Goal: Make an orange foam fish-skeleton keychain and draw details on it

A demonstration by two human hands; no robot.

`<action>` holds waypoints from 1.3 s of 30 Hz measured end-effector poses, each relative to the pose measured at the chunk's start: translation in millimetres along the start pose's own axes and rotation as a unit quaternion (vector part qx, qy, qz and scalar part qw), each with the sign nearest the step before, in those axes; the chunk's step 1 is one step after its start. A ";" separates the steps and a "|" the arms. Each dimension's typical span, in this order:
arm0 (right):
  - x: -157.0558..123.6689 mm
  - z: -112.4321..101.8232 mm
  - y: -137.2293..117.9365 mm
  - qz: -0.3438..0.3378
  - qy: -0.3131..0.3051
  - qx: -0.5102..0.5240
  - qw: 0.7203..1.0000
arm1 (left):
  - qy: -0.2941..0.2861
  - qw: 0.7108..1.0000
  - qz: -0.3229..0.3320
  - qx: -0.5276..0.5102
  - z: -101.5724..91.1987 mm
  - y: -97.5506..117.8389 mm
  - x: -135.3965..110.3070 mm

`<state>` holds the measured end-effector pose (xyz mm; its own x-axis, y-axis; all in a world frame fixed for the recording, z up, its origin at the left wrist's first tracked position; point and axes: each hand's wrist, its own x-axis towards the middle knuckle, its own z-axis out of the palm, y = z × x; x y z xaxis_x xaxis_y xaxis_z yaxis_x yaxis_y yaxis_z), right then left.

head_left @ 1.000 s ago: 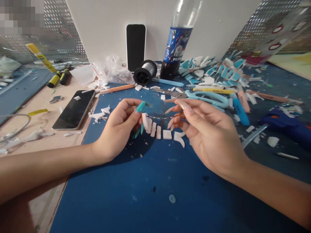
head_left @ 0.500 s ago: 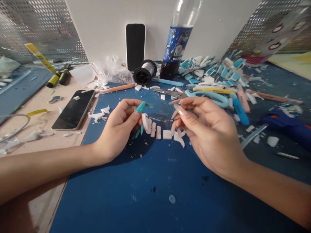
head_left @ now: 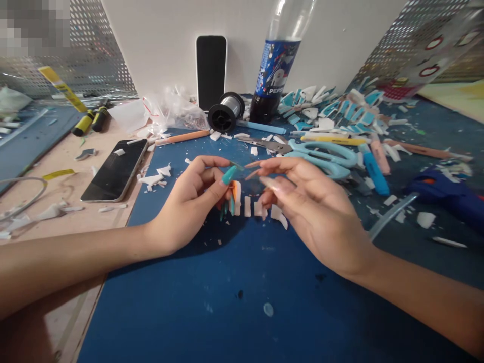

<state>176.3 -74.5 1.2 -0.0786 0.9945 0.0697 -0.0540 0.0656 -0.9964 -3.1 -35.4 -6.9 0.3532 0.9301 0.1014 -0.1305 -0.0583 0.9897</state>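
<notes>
My left hand (head_left: 196,201), with long teal nails, is closed in a pinch around a small white-and-orange piece (head_left: 236,194). A thin beaded strand (head_left: 255,194), faint and blurred, spans the short gap between my hands. My right hand (head_left: 317,212) is closed at the strand's right end, its thumb smeared by motion and its grip partly hidden. Just behind and below the fingertips, small white foam pieces (head_left: 247,206) lie in a row on the blue mat (head_left: 212,302).
Behind my hands lie light-blue scissors (head_left: 321,156), a wire spool (head_left: 226,113) and an orange marker (head_left: 182,137). A Pepsi bottle (head_left: 278,68) and a propped phone (head_left: 210,73) stand farther back. Another phone (head_left: 114,171) lies left; a blue glue gun (head_left: 446,194) lies right.
My right hand has moved left, bringing the two hands closer together. The white piece in my left hand has turned, showing its orange side, and less of the beaded strand shows.
</notes>
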 end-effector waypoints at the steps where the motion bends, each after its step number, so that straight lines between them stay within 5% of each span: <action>1: -1.3 0.2 0.7 0.013 -0.033 0.003 0.999 | -0.007 1.000 -0.001 0.001 0.0 0.4 -0.1; 8: -4.8 4.2 3.6 0.024 -0.129 0.010 0.991 | -0.034 0.999 -0.013 0.012 1.8 5.6 -1.2; 39: -0.6 2.5 2.6 -0.065 -0.092 -0.227 0.967 | -0.007 0.998 0.021 -0.051 -6.1 -0.4 1.3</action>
<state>173.7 -75.1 -1.4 -0.2794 0.9464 0.1622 0.3638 0.2606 -0.8943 -8.3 -31.9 -7.7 0.3579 0.9223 0.1454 -0.2390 -0.0601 0.9692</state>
